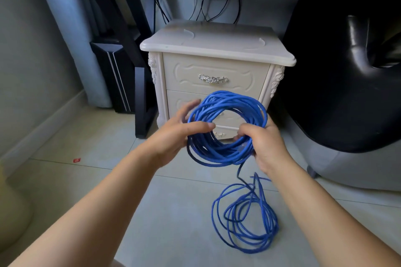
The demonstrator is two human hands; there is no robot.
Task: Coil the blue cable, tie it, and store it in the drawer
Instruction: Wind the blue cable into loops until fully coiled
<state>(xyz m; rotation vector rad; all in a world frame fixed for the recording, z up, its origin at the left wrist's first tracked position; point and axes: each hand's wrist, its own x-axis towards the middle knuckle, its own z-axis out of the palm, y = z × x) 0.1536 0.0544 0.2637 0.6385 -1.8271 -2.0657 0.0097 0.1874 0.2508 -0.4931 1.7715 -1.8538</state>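
Right hand (263, 143) curls round the coiled blue cable (227, 102) at frame centre, left hand (173, 136) spread against it — lay lower-right slack on in even loops.

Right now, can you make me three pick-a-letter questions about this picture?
1. What colour is the cabinet? A. black B. red C. white
2. Where is the loose cable? A. on the floor B. on the cabinet C. hanging from the cabinet
3. What is the right hand doing? A. pointing B. gripping the coil C. lying flat on the floor

Answers: 1 C, its top and front are white; 2 A, its loops lie on the floor; 3 B, its fingers curl round the coil.
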